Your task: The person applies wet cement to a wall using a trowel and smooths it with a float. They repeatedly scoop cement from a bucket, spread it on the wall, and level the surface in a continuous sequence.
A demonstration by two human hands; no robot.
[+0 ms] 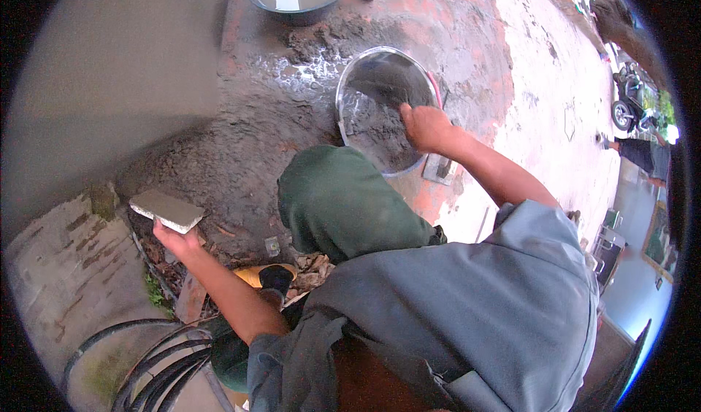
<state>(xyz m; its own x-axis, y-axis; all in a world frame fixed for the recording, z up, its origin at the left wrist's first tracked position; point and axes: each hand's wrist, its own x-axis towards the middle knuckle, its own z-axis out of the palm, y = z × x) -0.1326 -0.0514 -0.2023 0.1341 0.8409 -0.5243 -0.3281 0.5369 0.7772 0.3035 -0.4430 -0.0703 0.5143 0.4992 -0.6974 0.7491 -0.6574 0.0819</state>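
My left hand (175, 240), out to the left, has its fingers under a flat whitish block (168, 209) that looks like foam. Its upper face is smeared with grey mortar. My right hand (427, 129) reaches over the rim of a round bucket (341, 109) and is closed. Whatever it grips is hidden or too dark to make out. Wet grey mortar (376, 131) lies inside the bucket. A flat metal plate (438, 170), perhaps a trowel, rests on the ground against the bucket's near right side. My green-trousered knee (343, 200) is between my arms.
A dark basin (299, 7) of cloudy water stands beyond the bucket. Smooth grey plaster (124, 62) covers a surface at the left. Coiled black hoses (164, 372) lie at lower left. Rubble (314, 273) is near my foot. Far right are a motorbike (628, 105) and another person (642, 156).
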